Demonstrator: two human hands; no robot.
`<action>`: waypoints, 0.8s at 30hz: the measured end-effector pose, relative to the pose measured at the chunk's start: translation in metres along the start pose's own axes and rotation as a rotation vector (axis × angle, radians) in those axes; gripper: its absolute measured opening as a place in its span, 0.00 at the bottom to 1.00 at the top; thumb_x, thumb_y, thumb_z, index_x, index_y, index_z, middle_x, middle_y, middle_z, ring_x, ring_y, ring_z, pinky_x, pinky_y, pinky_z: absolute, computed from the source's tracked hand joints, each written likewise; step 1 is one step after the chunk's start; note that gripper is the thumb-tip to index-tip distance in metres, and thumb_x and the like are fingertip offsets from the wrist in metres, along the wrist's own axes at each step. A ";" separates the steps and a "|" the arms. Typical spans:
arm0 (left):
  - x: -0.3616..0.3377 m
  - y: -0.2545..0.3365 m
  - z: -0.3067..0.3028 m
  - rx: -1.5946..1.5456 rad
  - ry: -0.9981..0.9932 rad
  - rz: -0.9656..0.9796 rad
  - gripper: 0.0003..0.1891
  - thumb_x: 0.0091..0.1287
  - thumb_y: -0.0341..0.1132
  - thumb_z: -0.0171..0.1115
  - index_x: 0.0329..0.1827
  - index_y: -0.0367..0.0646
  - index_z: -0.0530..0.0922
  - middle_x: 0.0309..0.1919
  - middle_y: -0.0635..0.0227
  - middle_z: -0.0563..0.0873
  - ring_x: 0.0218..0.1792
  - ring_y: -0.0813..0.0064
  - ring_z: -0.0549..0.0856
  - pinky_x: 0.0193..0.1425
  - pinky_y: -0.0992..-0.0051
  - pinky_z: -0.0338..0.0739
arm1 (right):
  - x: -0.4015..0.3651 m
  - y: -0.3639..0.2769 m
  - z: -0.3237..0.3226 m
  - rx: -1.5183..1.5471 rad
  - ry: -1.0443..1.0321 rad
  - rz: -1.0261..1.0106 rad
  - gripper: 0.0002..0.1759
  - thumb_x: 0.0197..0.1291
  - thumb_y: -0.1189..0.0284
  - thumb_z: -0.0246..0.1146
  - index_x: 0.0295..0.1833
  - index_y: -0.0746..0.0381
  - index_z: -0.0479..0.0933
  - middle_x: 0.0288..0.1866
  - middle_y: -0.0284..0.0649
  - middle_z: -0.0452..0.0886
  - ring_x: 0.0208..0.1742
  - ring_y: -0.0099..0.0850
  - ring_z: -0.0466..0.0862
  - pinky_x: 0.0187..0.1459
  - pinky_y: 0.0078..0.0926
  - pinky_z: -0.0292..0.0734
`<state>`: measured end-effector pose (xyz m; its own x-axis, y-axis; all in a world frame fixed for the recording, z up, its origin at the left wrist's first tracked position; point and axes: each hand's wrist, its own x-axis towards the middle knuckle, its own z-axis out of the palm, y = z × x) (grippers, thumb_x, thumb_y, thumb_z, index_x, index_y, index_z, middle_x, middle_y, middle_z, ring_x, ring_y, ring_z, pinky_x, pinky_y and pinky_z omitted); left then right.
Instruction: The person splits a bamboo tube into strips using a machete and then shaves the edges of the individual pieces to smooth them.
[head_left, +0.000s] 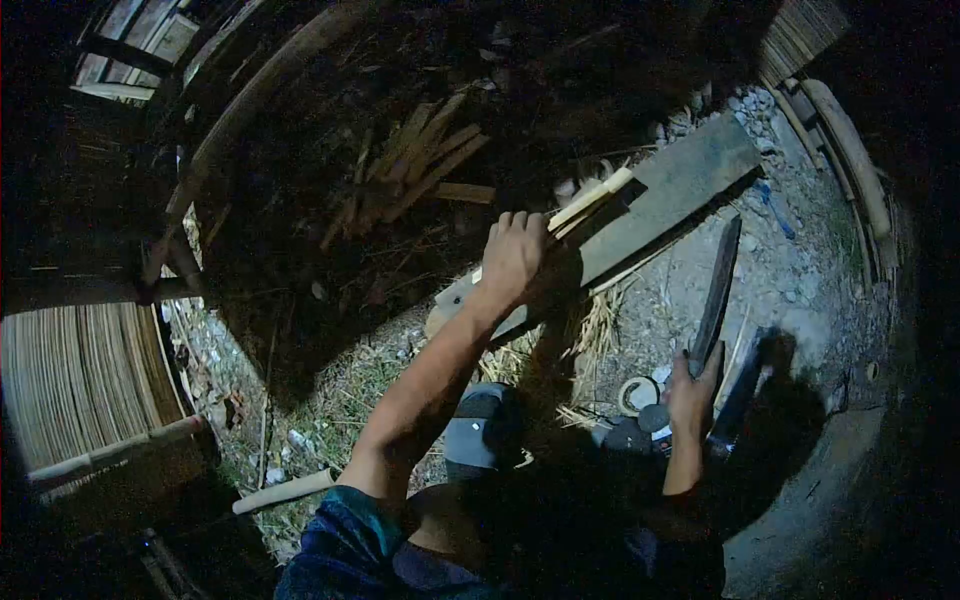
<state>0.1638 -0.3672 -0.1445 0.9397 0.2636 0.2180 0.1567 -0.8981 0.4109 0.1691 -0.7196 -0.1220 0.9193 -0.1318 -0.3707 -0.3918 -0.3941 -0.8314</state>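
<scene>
My left hand (pixel 514 258) is closed around pale split bamboo strips (pixel 592 200) that stick out up and to the right, above a long wooden plank (pixel 672 198). In my right hand (pixel 692 392) is a machete (pixel 718 282), its long dark blade pointing upward and its handle mostly hidden by my fingers. The blade is apart from the strips, to the right of the plank. A round roll of tape (pixel 637 396) lies on the ground just left of my right hand.
Several split bamboo pieces (pixel 425 165) lie in a heap beyond the plank. Thin shavings (pixel 598 330) are scattered below it. A slatted bamboo panel (pixel 85 380) stands at the left, near a bamboo pole (pixel 285 492). A blue object (pixel 775 210) lies right of the plank.
</scene>
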 end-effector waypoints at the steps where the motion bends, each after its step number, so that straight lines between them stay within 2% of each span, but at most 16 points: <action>1: -0.004 -0.002 -0.008 -0.006 0.076 0.035 0.19 0.71 0.43 0.60 0.51 0.34 0.74 0.43 0.46 0.80 0.45 0.42 0.80 0.51 0.54 0.76 | -0.007 -0.011 0.003 0.039 -0.019 0.118 0.47 0.67 0.71 0.66 0.83 0.56 0.44 0.24 0.33 0.73 0.15 0.23 0.70 0.14 0.24 0.64; 2: -0.003 -0.005 -0.025 -0.200 -0.058 -0.135 0.21 0.71 0.46 0.60 0.51 0.34 0.73 0.42 0.44 0.81 0.47 0.43 0.80 0.49 0.54 0.76 | -0.006 -0.011 0.003 -0.016 -0.026 0.102 0.46 0.69 0.70 0.64 0.84 0.55 0.43 0.21 0.33 0.72 0.14 0.23 0.69 0.14 0.24 0.64; 3: -0.002 -0.012 -0.039 -0.202 -0.060 -0.131 0.21 0.71 0.46 0.60 0.51 0.34 0.73 0.42 0.44 0.81 0.47 0.43 0.80 0.49 0.54 0.76 | -0.006 -0.010 0.004 -0.015 -0.022 0.103 0.46 0.69 0.70 0.64 0.84 0.55 0.43 0.21 0.33 0.72 0.14 0.23 0.69 0.14 0.24 0.64; 5: 0.003 -0.030 -0.067 -0.551 0.001 -0.397 0.19 0.73 0.43 0.59 0.50 0.33 0.75 0.45 0.43 0.83 0.50 0.46 0.82 0.50 0.55 0.76 | -0.007 -0.008 0.003 0.037 -0.039 0.088 0.46 0.69 0.71 0.64 0.83 0.55 0.43 0.20 0.33 0.72 0.13 0.23 0.68 0.13 0.24 0.64; 6: 0.014 -0.034 -0.093 -0.338 -0.127 -0.470 0.17 0.74 0.41 0.56 0.51 0.32 0.76 0.47 0.44 0.84 0.52 0.48 0.82 0.51 0.55 0.76 | -0.005 -0.005 0.003 0.031 -0.035 0.087 0.46 0.69 0.71 0.64 0.83 0.55 0.43 0.20 0.33 0.72 0.13 0.23 0.68 0.13 0.24 0.64; 7: 0.024 -0.046 -0.117 -0.124 -0.253 -0.535 0.16 0.75 0.38 0.53 0.52 0.32 0.77 0.49 0.45 0.85 0.53 0.50 0.83 0.53 0.55 0.76 | -0.002 -0.002 0.002 -0.031 -0.051 0.097 0.47 0.68 0.72 0.65 0.83 0.57 0.43 0.30 0.38 0.75 0.14 0.24 0.71 0.13 0.25 0.66; 8: 0.018 -0.096 -0.113 -0.259 -0.094 -0.495 0.15 0.75 0.35 0.52 0.53 0.31 0.78 0.51 0.46 0.85 0.54 0.50 0.83 0.54 0.55 0.76 | 0.000 -0.002 0.000 -0.092 -0.065 0.106 0.47 0.67 0.73 0.65 0.83 0.59 0.43 0.40 0.43 0.79 0.15 0.25 0.73 0.13 0.27 0.68; 9: 0.002 -0.154 -0.101 -0.394 0.068 -0.452 0.15 0.75 0.33 0.51 0.54 0.29 0.79 0.52 0.47 0.85 0.54 0.49 0.83 0.56 0.55 0.76 | -0.001 -0.008 0.000 -0.096 -0.053 0.104 0.47 0.67 0.73 0.65 0.83 0.59 0.43 0.40 0.43 0.79 0.15 0.25 0.73 0.13 0.27 0.68; 11: -0.018 -0.222 -0.094 0.082 0.241 -0.241 0.15 0.75 0.30 0.48 0.55 0.29 0.78 0.51 0.44 0.84 0.54 0.47 0.81 0.57 0.56 0.75 | -0.010 -0.032 0.007 -0.136 -0.046 0.161 0.49 0.63 0.70 0.69 0.81 0.65 0.47 0.45 0.49 0.80 0.25 0.34 0.80 0.24 0.33 0.77; 13: -0.019 -0.212 -0.122 -0.008 0.285 -0.304 0.14 0.72 0.32 0.56 0.53 0.31 0.79 0.49 0.44 0.85 0.52 0.46 0.83 0.55 0.57 0.77 | -0.011 -0.040 0.010 -0.152 -0.023 0.198 0.50 0.62 0.68 0.71 0.80 0.67 0.48 0.47 0.52 0.80 0.30 0.38 0.84 0.30 0.36 0.81; 15: -0.018 -0.169 -0.119 -0.134 0.345 -0.315 0.15 0.70 0.34 0.62 0.52 0.32 0.80 0.46 0.44 0.85 0.49 0.46 0.84 0.53 0.57 0.78 | -0.009 -0.034 0.011 -0.190 -0.074 0.220 0.50 0.59 0.63 0.72 0.79 0.68 0.52 0.59 0.59 0.77 0.55 0.52 0.81 0.56 0.46 0.77; 19: -0.051 -0.155 -0.081 -0.175 0.365 -0.360 0.22 0.60 0.40 0.74 0.50 0.33 0.80 0.38 0.46 0.86 0.41 0.45 0.86 0.45 0.58 0.80 | -0.008 -0.030 0.012 -0.163 -0.097 0.227 0.53 0.59 0.62 0.73 0.80 0.67 0.49 0.65 0.61 0.73 0.61 0.53 0.77 0.62 0.47 0.73; 20: -0.053 -0.146 -0.087 0.124 0.393 -0.146 0.21 0.61 0.42 0.73 0.47 0.34 0.80 0.34 0.47 0.86 0.39 0.47 0.86 0.41 0.57 0.80 | -0.008 -0.029 0.011 -0.148 -0.104 0.233 0.53 0.59 0.62 0.73 0.80 0.67 0.49 0.66 0.62 0.72 0.63 0.53 0.76 0.63 0.47 0.72; 21: -0.062 -0.154 -0.081 0.119 0.397 -0.147 0.21 0.61 0.42 0.73 0.47 0.34 0.80 0.34 0.47 0.86 0.39 0.47 0.86 0.41 0.57 0.80 | -0.007 -0.028 0.010 -0.127 -0.110 0.239 0.54 0.59 0.61 0.73 0.81 0.67 0.48 0.67 0.63 0.71 0.64 0.54 0.75 0.64 0.47 0.71; 23: -0.086 -0.199 -0.063 0.280 0.218 -0.405 0.22 0.61 0.45 0.73 0.46 0.34 0.81 0.33 0.49 0.85 0.37 0.48 0.85 0.41 0.57 0.79 | -0.007 -0.027 0.007 -0.080 -0.135 0.267 0.55 0.58 0.61 0.73 0.81 0.67 0.47 0.70 0.64 0.68 0.68 0.54 0.73 0.67 0.47 0.69; 24: -0.095 -0.224 -0.055 0.286 0.221 -0.406 0.22 0.61 0.45 0.73 0.46 0.34 0.81 0.33 0.49 0.85 0.37 0.48 0.85 0.41 0.57 0.79 | -0.007 -0.025 0.007 -0.058 -0.143 0.276 0.56 0.58 0.61 0.74 0.81 0.66 0.46 0.71 0.64 0.67 0.69 0.55 0.72 0.68 0.47 0.68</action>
<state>0.0227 -0.1721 -0.2084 0.7047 0.6494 0.2858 0.5994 -0.7604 0.2500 0.1719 -0.7029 -0.1016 0.7624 -0.1131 -0.6372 -0.6194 -0.4127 -0.6679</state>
